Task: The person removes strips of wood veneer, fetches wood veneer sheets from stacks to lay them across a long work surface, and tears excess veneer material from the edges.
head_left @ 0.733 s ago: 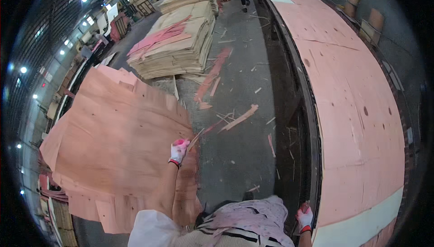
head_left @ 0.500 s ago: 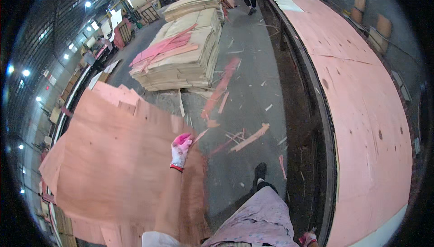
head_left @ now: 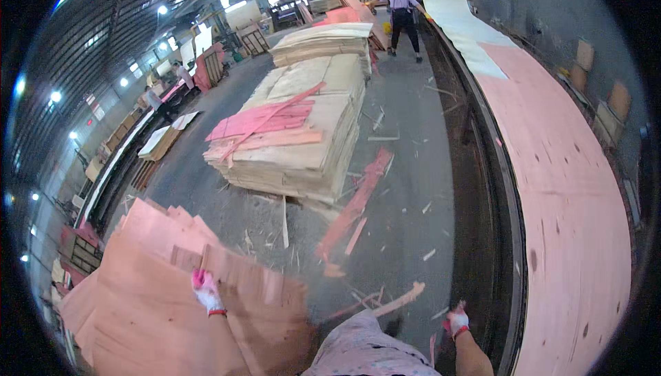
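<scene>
My left hand (head_left: 208, 293), in a white glove with pink-stained fingers and a red cuff, is over a stack of pinkish-brown veneer sheets (head_left: 144, 307) at the lower left. Its fingers look curled near a sheet edge; whether anything is between them is hidden. Low on the right, my right hand (head_left: 457, 321), gloved alike, hangs above the floor beside the conveyor's dark side rail (head_left: 513, 238). The fingers of that hand look apart, with nothing visible in them. A long pink veneer sheet (head_left: 564, 204) covers the conveyor, apart from my right hand.
A tall pile of pale veneer (head_left: 296, 162) with pink strips (head_left: 265, 122) on top stands ahead. Veneer scraps (head_left: 358, 204) litter the grey floor (head_left: 406, 217). Farther off, a person (head_left: 403, 14) stands at the conveyor beside a white sheet (head_left: 458, 25). Other people are at the far left.
My left hand has moved left and down over the stack; the thin strip it held is no longer visible. My right hand has risen into fuller view. The view has tilted upward.
</scene>
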Action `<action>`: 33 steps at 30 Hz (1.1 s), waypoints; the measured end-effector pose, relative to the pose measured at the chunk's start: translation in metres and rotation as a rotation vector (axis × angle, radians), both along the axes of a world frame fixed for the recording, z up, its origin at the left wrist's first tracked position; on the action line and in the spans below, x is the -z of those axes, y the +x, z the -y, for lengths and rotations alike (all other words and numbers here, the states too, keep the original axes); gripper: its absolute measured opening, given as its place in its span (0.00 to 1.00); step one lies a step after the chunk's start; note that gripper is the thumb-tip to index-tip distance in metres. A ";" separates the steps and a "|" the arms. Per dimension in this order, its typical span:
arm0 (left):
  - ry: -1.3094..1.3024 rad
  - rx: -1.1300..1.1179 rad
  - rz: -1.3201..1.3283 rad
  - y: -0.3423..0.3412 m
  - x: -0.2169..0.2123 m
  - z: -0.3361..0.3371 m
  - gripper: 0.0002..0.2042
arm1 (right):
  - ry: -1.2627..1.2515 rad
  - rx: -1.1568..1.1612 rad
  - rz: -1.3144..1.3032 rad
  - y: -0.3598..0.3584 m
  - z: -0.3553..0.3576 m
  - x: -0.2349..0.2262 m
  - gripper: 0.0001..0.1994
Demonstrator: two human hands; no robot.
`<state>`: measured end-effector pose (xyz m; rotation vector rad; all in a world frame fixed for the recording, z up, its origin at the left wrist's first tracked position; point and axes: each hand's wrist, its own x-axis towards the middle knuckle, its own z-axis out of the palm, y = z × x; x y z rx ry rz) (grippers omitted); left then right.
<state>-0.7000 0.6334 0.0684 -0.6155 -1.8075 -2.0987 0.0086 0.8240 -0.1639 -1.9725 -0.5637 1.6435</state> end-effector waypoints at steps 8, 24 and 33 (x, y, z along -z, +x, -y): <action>-0.015 -0.001 0.554 -0.060 0.116 -0.149 0.04 | 0.454 -0.316 -0.074 -0.161 -0.329 -0.032 0.13; -0.602 1.285 0.622 0.065 0.102 -0.924 0.13 | -0.320 0.136 0.212 -0.079 -0.551 0.146 0.26; -0.626 1.033 0.883 -0.018 0.134 -1.132 0.13 | -0.332 -0.317 0.200 -0.143 -0.930 0.152 0.13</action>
